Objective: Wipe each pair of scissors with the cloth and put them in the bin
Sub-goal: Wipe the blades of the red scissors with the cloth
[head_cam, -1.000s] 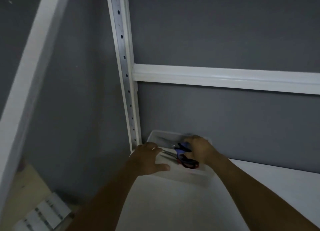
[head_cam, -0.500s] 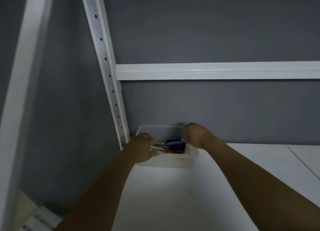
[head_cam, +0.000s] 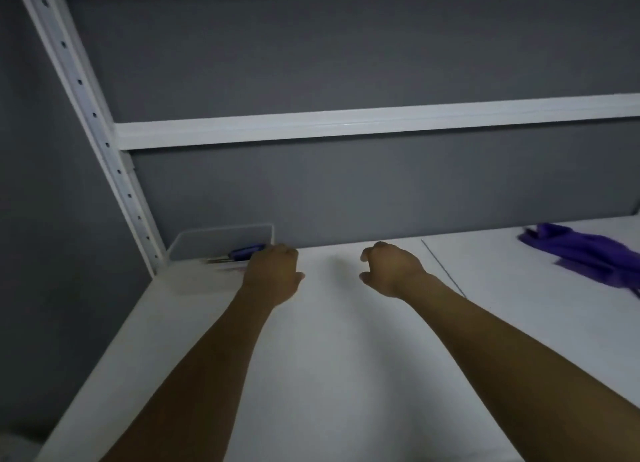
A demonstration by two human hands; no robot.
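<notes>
A translucent bin (head_cam: 194, 245) stands at the shelf's back left corner, against the upright. Inside it lie scissors with a blue handle (head_cam: 246, 251); a red trace shows beside them. My left hand (head_cam: 273, 276) hovers over the bin's front right corner with loosely curled fingers, and I see nothing in it. My right hand (head_cam: 391, 271) is to the right of the bin, apart from it, loosely curled and holding nothing. The purple cloth (head_cam: 585, 257) lies crumpled on the shelf at the far right.
The white shelf surface (head_cam: 346, 357) runs from the left edge to the right, with a thin seam (head_cam: 443, 267) just right of my right hand. A perforated white upright (head_cam: 114, 170) and a white crossbar (head_cam: 346, 124) stand in front of the grey wall.
My right hand has come out of the bin, leaving the scissors inside. My left hand has let go of the bin's front left edge. The view has swung right, bringing the cloth into sight.
</notes>
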